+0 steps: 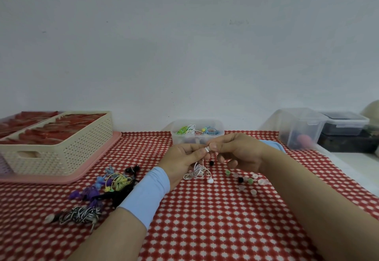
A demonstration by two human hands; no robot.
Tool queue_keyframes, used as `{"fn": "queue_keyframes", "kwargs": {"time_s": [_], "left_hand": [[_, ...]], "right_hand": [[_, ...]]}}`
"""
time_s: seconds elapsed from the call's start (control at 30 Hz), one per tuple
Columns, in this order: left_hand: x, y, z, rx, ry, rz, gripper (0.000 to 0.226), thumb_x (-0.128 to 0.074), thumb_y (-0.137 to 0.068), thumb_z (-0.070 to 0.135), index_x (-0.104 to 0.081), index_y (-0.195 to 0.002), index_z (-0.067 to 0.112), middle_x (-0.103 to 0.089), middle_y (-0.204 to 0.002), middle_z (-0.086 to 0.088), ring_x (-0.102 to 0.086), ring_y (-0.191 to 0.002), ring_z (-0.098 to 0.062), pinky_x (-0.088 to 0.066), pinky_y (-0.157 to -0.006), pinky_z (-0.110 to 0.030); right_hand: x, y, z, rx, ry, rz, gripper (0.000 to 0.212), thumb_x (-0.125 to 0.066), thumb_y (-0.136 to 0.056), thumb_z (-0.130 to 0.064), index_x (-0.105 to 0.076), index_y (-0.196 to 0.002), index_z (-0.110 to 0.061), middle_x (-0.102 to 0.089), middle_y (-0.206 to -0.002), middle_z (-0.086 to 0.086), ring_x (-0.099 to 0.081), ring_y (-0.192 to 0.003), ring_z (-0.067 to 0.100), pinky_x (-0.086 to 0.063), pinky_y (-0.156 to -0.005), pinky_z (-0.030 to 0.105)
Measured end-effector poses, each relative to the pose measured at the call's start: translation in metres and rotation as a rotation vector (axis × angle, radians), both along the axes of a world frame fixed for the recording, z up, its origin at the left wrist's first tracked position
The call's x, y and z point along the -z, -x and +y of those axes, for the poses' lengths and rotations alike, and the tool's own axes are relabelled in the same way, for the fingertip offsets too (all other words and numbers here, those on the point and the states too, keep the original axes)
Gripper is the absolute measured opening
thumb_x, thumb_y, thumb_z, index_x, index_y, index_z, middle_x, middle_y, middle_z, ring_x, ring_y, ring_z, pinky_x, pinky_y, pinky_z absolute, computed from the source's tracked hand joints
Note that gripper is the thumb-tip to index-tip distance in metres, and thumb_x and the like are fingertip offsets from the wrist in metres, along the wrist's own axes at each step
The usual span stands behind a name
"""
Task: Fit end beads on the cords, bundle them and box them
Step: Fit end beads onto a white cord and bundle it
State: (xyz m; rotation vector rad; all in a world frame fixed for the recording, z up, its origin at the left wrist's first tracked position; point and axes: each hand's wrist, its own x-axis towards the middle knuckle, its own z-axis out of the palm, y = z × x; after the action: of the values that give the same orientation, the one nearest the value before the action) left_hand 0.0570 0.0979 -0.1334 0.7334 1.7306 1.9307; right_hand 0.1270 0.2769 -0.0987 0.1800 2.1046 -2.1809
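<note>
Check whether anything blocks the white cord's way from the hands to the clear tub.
Nothing visible. The left hand and right hand hold the white cord just before the open clear tub; loose beads lie off right.

Left grip (184,157) and right grip (240,151) meet at the fingertips, both pinching.

Both hands, left hand (185,157) and right hand (239,151), pinching white bead (207,149) on white cord (196,171).

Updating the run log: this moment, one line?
step: fitting | left hand: holds white cord | right hand: pinches white bead | spare beads: on tablecloth
</note>
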Motion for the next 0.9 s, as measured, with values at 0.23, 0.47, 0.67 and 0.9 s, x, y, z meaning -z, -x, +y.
{"fn": "queue_keyframes", "kwargs": {"time_s": [0.23, 0.47, 0.67, 0.9], "left_hand": [[0.0011, 0.0000, 0.0030, 0.055, -0.067, -0.041, 0.015, -0.070, -0.073, 0.025, -0.080, -0.082, 0.018, -0.073, -0.083, -0.004, -0.065, -0.082, -0.017, -0.050, -0.087, -0.035], [0.0010, -0.0008, 0.0043, 0.065, -0.117, -0.072, 0.014, -0.070, -0.072, 0.021, -0.079, -0.082, 0.015, -0.073, -0.079, -0.005, -0.067, -0.076, -0.014, -0.053, -0.077, -0.028], [-0.0020, -0.0016, 0.0043, 0.057, -0.091, -0.030, 0.020, -0.071, -0.072, 0.022, -0.077, -0.088, 0.013, -0.073, -0.078, -0.004, -0.067, -0.075, -0.012, -0.054, -0.074, -0.025], [0.0003, 0.0045, 0.0069, -0.054, -0.027, 0.004, 0.009, -0.069, -0.088, 0.015, -0.078, -0.089, 0.013, -0.075, -0.087, -0.006, -0.065, -0.082, -0.016, -0.053, -0.086, -0.038]], "right_hand": [[-0.0007, -0.0040, -0.0011, -0.031, -0.018, 0.069, 0.020, -0.072, -0.079, -0.016, -0.078, -0.096, -0.007, -0.069, -0.087, 0.012, -0.057, -0.059, 0.010, -0.034, -0.038, 0.016], [-0.0019, -0.0049, -0.0014, -0.024, -0.071, 0.102, 0.015, -0.072, -0.081, -0.016, -0.080, -0.093, -0.010, -0.070, -0.086, 0.012, -0.058, -0.060, 0.011, -0.037, -0.040, 0.018], [-0.0006, -0.0076, -0.0007, -0.020, -0.096, 0.146, 0.016, -0.073, -0.079, -0.018, -0.080, -0.091, -0.012, -0.069, -0.082, 0.010, -0.054, -0.056, 0.012, -0.038, -0.041, 0.021], [-0.0016, -0.0088, -0.0045, 0.107, -0.179, 0.209, 0.013, -0.070, -0.093, -0.009, -0.078, -0.103, -0.012, -0.074, -0.088, 0.015, -0.065, -0.062, 0.020, -0.052, -0.047, 0.028]]}}
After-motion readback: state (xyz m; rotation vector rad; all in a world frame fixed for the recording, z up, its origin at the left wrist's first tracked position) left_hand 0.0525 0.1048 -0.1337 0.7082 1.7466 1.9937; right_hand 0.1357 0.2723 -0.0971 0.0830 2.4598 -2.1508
